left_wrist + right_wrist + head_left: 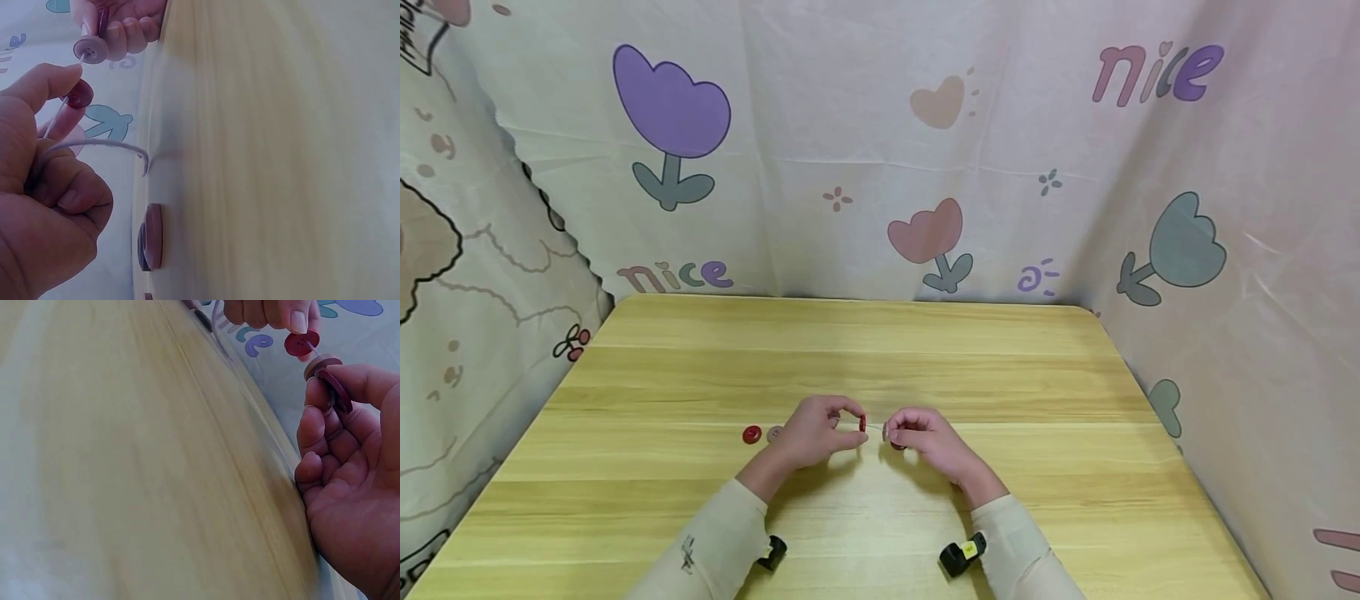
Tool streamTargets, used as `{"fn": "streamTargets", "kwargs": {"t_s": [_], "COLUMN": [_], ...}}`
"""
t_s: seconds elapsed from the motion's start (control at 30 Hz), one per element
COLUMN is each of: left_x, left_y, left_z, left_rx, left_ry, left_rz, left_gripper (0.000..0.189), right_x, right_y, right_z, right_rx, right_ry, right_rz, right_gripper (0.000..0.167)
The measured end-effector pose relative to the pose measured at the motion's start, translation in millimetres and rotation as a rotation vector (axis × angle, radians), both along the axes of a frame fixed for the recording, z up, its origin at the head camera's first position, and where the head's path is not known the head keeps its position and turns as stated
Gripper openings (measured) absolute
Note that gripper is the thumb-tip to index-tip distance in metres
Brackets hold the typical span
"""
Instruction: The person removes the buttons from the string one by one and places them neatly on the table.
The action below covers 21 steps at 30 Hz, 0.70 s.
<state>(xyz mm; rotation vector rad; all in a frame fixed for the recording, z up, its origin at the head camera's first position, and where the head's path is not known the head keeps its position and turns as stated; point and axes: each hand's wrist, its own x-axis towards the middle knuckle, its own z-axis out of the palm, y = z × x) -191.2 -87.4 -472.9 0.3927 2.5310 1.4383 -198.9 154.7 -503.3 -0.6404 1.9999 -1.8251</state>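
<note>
Over the middle of the table, my left hand (816,429) pinches a red button (80,94) between thumb and forefinger. A thin cord (94,143) passes through that button; its loose part curves out from my curled fingers. Facing it, my right hand (928,437) grips two buttons between thumb and fingertips: a dull pink one (322,364) and a dark red one (335,390) right behind it. The cord stretches across the short gap between both hands, from the red button to the pink one.
To the left of my left hand, a red button (752,434) and a pinkish-grey button (774,433) lie on the wooden table (865,358). A printed curtain (820,100) hangs behind the table and along its sides. Each sleeve has a black wrist camera (958,557) beneath it.
</note>
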Motion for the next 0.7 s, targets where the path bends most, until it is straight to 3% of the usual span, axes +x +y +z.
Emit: {"fn": "streamTargets", "kwargs": {"t_s": [0.17,0.57,0.7], "left_x": [2.2,1.9,3.0], "left_y": [-3.5,-17.0,-21.7], "left_z": [2.1,0.1,1.8], "left_rx": [-0.03,0.016,0.042], "left_ry": [-0.005,0.01,-0.024], "left_rz": [0.027,0.03,0.051], "left_gripper": [0.028,0.027,0.028], "right_x": [0.0,-0.2,0.8], "right_y": [-0.8,-1.0,-1.1], "right_z": [1.1,0.9,2.4], "right_rx": [-0.003,0.004,0.009], "right_ry": [-0.016,-0.016,-0.011], "right_rz": [0.004,-0.002,-0.004], "right_gripper": [0.013,0.011,0.012]}}
